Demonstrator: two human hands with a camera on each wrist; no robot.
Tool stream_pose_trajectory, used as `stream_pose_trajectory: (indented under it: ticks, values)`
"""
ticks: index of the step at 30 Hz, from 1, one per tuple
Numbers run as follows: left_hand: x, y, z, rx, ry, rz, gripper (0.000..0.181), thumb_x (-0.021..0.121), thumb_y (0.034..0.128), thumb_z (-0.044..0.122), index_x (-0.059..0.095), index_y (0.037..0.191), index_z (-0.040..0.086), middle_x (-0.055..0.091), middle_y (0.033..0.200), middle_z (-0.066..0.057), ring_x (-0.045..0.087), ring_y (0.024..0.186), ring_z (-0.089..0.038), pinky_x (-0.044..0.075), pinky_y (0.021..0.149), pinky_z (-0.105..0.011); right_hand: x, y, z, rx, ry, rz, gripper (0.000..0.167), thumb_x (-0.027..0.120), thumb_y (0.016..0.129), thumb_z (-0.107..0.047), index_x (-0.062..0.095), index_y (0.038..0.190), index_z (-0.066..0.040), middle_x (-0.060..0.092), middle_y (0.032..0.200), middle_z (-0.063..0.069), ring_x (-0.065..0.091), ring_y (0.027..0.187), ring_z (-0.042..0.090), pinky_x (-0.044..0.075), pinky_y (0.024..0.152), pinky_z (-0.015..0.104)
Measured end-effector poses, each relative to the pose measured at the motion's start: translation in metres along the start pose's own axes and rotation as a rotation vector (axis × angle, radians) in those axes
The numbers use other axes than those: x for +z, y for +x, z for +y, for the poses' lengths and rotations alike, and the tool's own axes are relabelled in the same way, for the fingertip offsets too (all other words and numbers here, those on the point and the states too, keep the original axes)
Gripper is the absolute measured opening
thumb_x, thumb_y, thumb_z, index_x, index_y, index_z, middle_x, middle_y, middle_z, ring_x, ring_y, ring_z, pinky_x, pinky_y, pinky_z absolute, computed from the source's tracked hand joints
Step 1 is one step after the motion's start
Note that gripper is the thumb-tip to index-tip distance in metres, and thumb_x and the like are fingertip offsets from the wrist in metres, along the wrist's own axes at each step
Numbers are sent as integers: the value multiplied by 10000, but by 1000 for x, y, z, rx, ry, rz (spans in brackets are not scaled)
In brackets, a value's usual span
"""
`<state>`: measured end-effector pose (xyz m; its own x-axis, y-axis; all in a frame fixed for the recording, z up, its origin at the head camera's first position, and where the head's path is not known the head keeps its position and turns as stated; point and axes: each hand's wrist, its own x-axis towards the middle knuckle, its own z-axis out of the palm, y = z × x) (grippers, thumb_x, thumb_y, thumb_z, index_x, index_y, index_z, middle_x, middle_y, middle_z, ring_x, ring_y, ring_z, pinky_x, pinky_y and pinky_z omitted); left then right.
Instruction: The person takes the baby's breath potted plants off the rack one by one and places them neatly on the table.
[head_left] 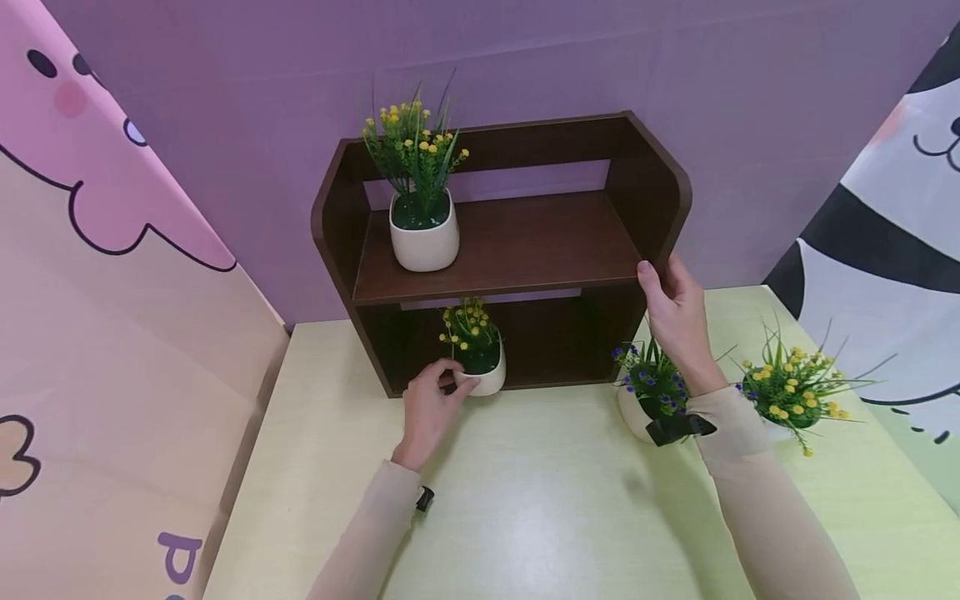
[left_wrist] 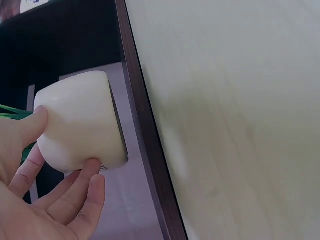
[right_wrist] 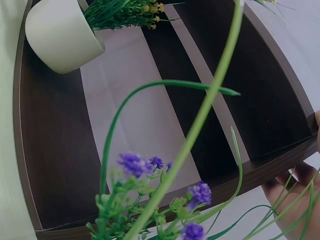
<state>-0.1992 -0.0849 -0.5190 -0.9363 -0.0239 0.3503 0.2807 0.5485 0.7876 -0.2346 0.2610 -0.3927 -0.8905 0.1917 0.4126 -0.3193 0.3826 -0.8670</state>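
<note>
A dark brown two-tier shelf (head_left: pixel 517 246) stands on the table against the purple backdrop. At the lower tier's front, my left hand (head_left: pixel 429 408) grips a white flowerpot (head_left: pixel 489 382) with yellow flowers. In the left wrist view, thumb and fingers lie around the white pot (left_wrist: pixel 82 122). My right hand (head_left: pixel 684 325) holds the front edge of the shelf's right side panel, thumb on the near side. Seen from the right wrist, that hand (right_wrist: pixel 287 200) is partly behind grass blades at the shelf edge. Another white pot (head_left: pixel 425 247) with yellow flowers sits upright on the upper tier's left.
Under my right forearm stands a white pot (head_left: pixel 634 415) with purple flowers (right_wrist: pixel 135 164). Farther right on the pale table (head_left: pixel 517 517) is another plant with yellow flowers (head_left: pixel 795 387), its pot partly hidden by the sleeve. Printed cloth panels flank the table.
</note>
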Motion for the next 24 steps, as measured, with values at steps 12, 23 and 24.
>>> stream_pose_trajectory:
  ticks: [12, 23, 24]
  values:
    - [15, -22, 20, 84, 126, -70, 259, 889, 876, 334, 772, 1000, 139, 793, 1180, -74, 798, 911, -191, 599, 844, -434, 0, 0, -1, 16, -11, -4, 466, 538, 1120, -358, 555, 1543, -162, 622, 1512, 140, 586, 1279, -15, 477, 1133, 196]
    - [26, -45, 37, 196, 226, -92, 268, 903, 843, 397, 814, 940, 163, 787, 1187, -68, 800, 844, -136, 600, 769, -348, 1, 0, 0, 2, 20, 17, 457, 561, 1113, -325, 569, 1543, -168, 629, 1513, 145, 598, 1268, -35, 480, 1091, 148]
    - [27, -46, 39, 209, 247, -91, 268, 903, 839, 411, 817, 934, 175, 789, 1181, -54, 796, 861, -134, 583, 735, -316, 1, 0, 0, 1, 22, 18, 455, 562, 1113, -324, 573, 1540, -167, 633, 1507, 146, 601, 1260, -36, 482, 1088, 148]
